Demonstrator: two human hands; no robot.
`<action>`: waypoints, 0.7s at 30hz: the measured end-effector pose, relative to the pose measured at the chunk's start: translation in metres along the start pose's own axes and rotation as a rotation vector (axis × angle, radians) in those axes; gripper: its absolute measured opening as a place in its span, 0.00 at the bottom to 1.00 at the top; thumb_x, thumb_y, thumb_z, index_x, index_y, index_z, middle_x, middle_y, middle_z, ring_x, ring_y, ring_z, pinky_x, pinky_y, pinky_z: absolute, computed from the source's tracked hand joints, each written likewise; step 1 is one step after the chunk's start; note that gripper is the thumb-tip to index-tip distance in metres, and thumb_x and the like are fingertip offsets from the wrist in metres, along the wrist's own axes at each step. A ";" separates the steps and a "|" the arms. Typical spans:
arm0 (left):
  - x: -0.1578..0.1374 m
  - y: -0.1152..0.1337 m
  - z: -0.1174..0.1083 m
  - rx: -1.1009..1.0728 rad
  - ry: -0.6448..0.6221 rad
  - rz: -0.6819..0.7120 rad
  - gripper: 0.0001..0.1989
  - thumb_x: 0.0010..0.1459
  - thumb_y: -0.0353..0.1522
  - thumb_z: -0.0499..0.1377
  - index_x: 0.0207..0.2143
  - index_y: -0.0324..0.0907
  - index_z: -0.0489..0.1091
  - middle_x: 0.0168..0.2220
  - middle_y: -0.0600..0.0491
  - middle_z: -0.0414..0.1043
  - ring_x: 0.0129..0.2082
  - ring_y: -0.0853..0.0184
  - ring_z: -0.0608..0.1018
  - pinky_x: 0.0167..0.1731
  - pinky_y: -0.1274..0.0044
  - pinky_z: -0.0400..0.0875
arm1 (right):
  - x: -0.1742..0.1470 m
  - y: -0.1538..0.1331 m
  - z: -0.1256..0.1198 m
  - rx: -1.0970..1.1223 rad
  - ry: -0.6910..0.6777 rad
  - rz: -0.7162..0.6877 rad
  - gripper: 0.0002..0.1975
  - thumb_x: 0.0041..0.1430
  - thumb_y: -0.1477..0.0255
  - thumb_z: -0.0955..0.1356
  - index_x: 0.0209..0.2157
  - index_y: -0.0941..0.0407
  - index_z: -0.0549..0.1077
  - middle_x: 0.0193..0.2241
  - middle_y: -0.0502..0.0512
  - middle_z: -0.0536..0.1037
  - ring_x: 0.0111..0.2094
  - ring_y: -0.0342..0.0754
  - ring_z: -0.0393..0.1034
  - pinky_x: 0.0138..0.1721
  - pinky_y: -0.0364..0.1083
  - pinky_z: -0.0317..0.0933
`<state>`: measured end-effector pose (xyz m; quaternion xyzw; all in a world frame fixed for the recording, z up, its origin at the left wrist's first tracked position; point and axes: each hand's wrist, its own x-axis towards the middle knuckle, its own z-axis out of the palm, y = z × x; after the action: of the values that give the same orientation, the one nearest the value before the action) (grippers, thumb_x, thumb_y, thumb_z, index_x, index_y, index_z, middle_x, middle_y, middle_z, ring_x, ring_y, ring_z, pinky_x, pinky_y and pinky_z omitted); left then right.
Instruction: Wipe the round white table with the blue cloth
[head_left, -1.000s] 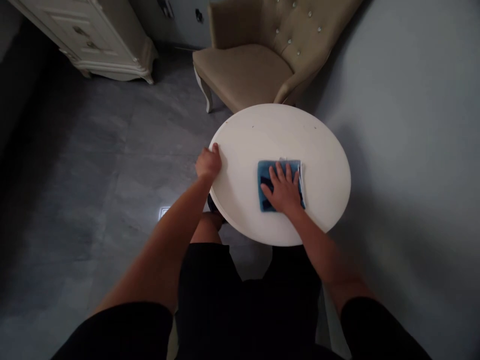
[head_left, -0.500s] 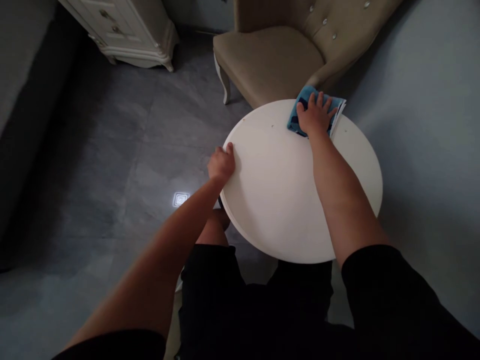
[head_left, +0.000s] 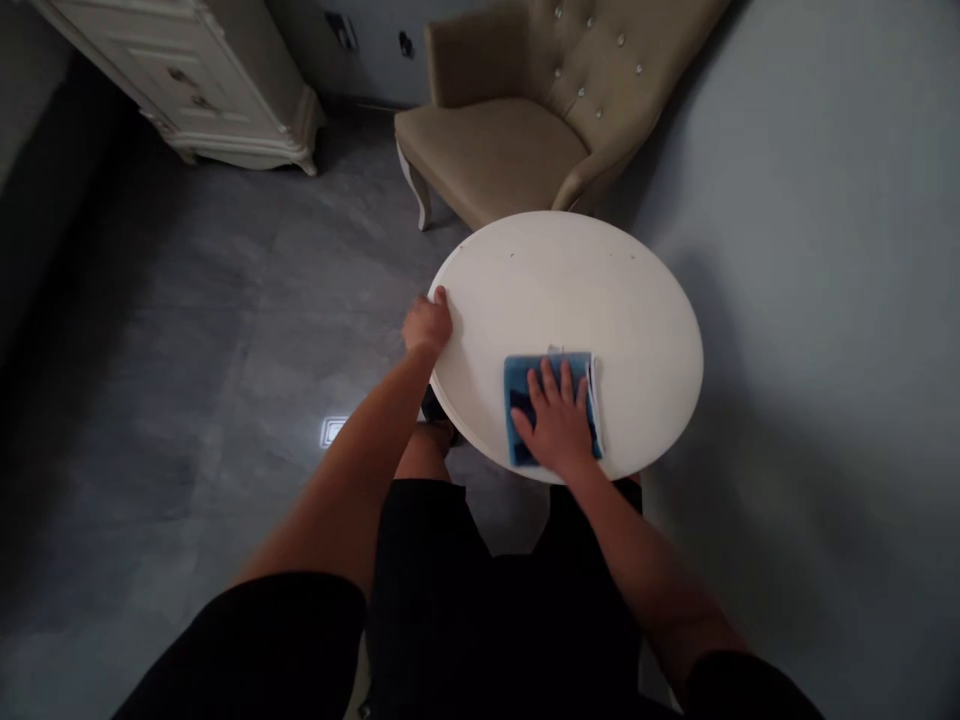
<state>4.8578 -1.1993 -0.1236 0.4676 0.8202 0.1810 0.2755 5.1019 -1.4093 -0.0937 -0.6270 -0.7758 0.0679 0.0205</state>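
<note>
My left hand grips the left rim of a round white table, thumb on top and fingers curled out of sight under the edge. On the near part of the tabletop lies a folded blue cloth with dark patches and a white edge on its right side. My right hand rests flat on this cloth, fingers spread, pressing it to the surface. A few small specks show towards the table's far edge.
Beyond the table stands a tan tufted armchair, close to its far rim. A white cabinet is at the back left. Grey wall runs along the right side. A small bright square drain cover shows on the tiled floor.
My right hand and the cloth have moved from the table's far edge to its near part. My left hand stays on the rim. The camera view has shifted a little.
</note>
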 end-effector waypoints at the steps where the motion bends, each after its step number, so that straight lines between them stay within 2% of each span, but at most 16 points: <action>1: -0.001 0.000 0.000 -0.002 0.001 -0.002 0.37 0.78 0.54 0.42 0.63 0.36 0.75 0.61 0.25 0.79 0.63 0.35 0.80 0.63 0.49 0.72 | -0.024 -0.009 0.003 0.006 -0.006 -0.013 0.38 0.81 0.52 0.61 0.81 0.59 0.61 0.84 0.64 0.48 0.84 0.76 0.37 0.80 0.79 0.35; 3: -0.002 0.001 -0.001 -0.009 -0.002 -0.005 0.37 0.78 0.54 0.42 0.63 0.35 0.75 0.61 0.24 0.78 0.64 0.34 0.80 0.63 0.49 0.72 | -0.055 -0.020 0.006 0.019 -0.016 -0.020 0.37 0.81 0.52 0.61 0.81 0.57 0.63 0.84 0.62 0.48 0.84 0.74 0.37 0.81 0.78 0.35; 4: -0.003 0.001 -0.002 -0.013 -0.005 -0.003 0.38 0.78 0.55 0.42 0.63 0.35 0.75 0.61 0.24 0.78 0.64 0.34 0.80 0.63 0.49 0.71 | -0.061 -0.022 0.006 0.024 -0.023 -0.020 0.37 0.81 0.52 0.61 0.81 0.56 0.63 0.84 0.61 0.47 0.84 0.74 0.37 0.81 0.78 0.35; 6: -0.003 0.002 -0.002 -0.022 -0.011 0.000 0.38 0.78 0.55 0.42 0.63 0.34 0.75 0.61 0.23 0.78 0.64 0.33 0.79 0.64 0.49 0.71 | -0.052 -0.018 0.004 0.030 -0.045 -0.024 0.38 0.81 0.51 0.61 0.81 0.56 0.62 0.84 0.60 0.47 0.84 0.74 0.37 0.81 0.79 0.35; 8: -0.003 0.002 -0.002 -0.025 -0.012 0.003 0.39 0.78 0.55 0.42 0.63 0.34 0.75 0.61 0.23 0.78 0.63 0.33 0.80 0.63 0.48 0.71 | -0.021 -0.004 -0.001 0.028 -0.071 -0.035 0.38 0.80 0.50 0.61 0.81 0.55 0.62 0.84 0.60 0.47 0.84 0.75 0.36 0.80 0.79 0.34; 11: 0.000 0.001 0.001 -0.021 -0.006 0.006 0.39 0.78 0.55 0.42 0.62 0.33 0.75 0.60 0.23 0.79 0.62 0.33 0.80 0.63 0.49 0.71 | 0.055 0.032 -0.011 0.015 -0.081 -0.028 0.39 0.80 0.50 0.60 0.82 0.55 0.60 0.84 0.61 0.49 0.84 0.75 0.37 0.80 0.79 0.34; 15: 0.008 -0.002 0.006 -0.032 0.005 0.004 0.37 0.78 0.56 0.43 0.59 0.35 0.76 0.57 0.24 0.80 0.61 0.34 0.81 0.61 0.51 0.72 | 0.180 0.091 -0.023 -0.001 -0.025 0.036 0.40 0.80 0.50 0.58 0.83 0.58 0.58 0.84 0.65 0.50 0.83 0.76 0.39 0.79 0.80 0.35; 18: 0.014 -0.003 0.009 -0.028 0.007 0.001 0.37 0.78 0.57 0.43 0.58 0.37 0.76 0.56 0.25 0.81 0.62 0.35 0.81 0.61 0.52 0.73 | 0.275 0.128 -0.025 -0.017 0.009 0.099 0.42 0.81 0.49 0.56 0.83 0.59 0.55 0.84 0.68 0.48 0.83 0.78 0.39 0.77 0.84 0.37; 21: 0.016 -0.003 0.010 0.010 -0.006 -0.009 0.37 0.78 0.57 0.41 0.58 0.37 0.76 0.57 0.26 0.81 0.61 0.36 0.81 0.60 0.52 0.73 | 0.354 0.150 -0.020 -0.037 0.038 0.156 0.42 0.81 0.49 0.53 0.84 0.60 0.50 0.84 0.71 0.46 0.82 0.80 0.38 0.74 0.88 0.36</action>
<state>4.8558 -1.1865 -0.1377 0.4659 0.8222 0.1742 0.2766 5.1743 -1.0313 -0.1128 -0.6869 -0.7253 0.0431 0.0181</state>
